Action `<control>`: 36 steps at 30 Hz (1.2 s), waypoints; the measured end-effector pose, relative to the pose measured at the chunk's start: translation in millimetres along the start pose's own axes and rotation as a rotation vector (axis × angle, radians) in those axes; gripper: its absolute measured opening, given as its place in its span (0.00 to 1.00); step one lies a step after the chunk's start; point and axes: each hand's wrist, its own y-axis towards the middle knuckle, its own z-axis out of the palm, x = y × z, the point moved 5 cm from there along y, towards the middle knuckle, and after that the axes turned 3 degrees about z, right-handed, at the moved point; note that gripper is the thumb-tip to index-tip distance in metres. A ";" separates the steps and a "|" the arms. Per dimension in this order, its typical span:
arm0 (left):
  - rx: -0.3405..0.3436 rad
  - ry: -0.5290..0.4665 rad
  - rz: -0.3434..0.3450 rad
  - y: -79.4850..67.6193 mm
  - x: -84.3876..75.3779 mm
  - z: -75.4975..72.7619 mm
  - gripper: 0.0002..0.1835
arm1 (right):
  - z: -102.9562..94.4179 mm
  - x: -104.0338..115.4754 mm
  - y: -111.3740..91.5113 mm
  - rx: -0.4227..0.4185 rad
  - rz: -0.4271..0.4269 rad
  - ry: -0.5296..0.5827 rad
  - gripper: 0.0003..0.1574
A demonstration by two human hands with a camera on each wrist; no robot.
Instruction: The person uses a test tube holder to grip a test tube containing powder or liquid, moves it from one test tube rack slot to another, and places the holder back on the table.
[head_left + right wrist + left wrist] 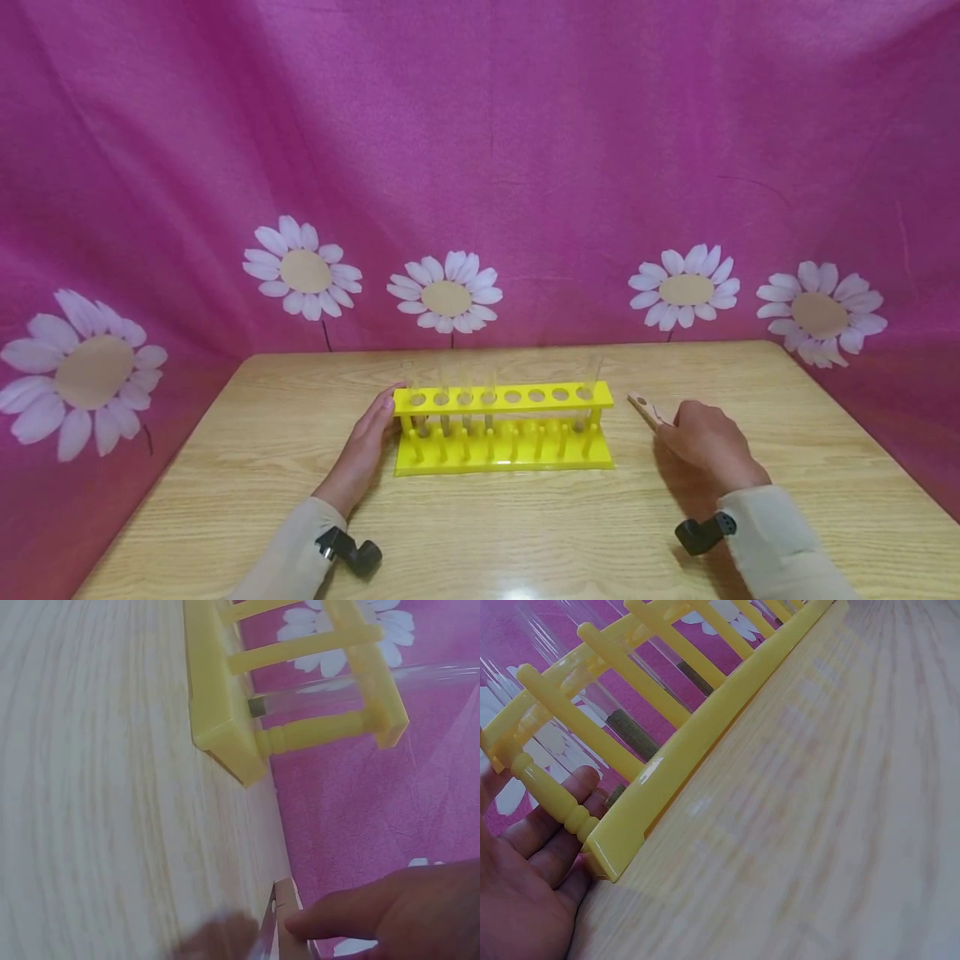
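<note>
A yellow test tube rack stands upright on the table. Several clear glass test tubes fill its left holes, and one more test tube stands in the rightmost hole. Dark material shows at the bottom of a tube in the left wrist view. My left hand holds the rack's left end, its fingers bent behind the end post. To the right of the rack, my right hand pinches a wooden test tube holder, whose tip points toward the rack.
A light wood-grain table carries everything. Behind it hangs a magenta cloth printed with large white daisies. Between the rack and the right hand lies a stretch of bare tabletop.
</note>
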 end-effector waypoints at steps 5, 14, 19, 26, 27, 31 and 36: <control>0.003 0.005 0.002 -0.1 -0.1 -0.1 0.26 | 2.2 -0.2 0.9 -0.025 -0.019 -0.035 0.14; -0.001 0.009 0.000 -0.6 -0.2 -0.3 0.26 | 4.5 -1.1 1.3 -0.009 -0.013 -0.028 0.14; 0.001 0.019 0.001 -0.9 -0.6 -0.4 0.27 | 4.3 -0.9 1.0 0.000 0.001 -0.028 0.14; 0.006 0.011 -0.004 -0.7 -0.6 0.1 0.28 | 3.9 -0.7 1.7 -0.024 -0.019 -0.052 0.13; 0.007 0.008 -0.002 -0.8 -0.7 0.3 0.28 | 4.5 -1.2 1.8 -0.017 -0.014 -0.050 0.13; 0.008 -0.003 0.007 -1.1 -0.6 0.6 0.27 | 5.1 -2.9 1.6 -0.001 -0.002 -0.036 0.15; 0.017 -0.008 0.006 -1.3 -2.4 0.6 0.27 | 4.8 -3.3 2.2 0.007 0.007 -0.033 0.17</control>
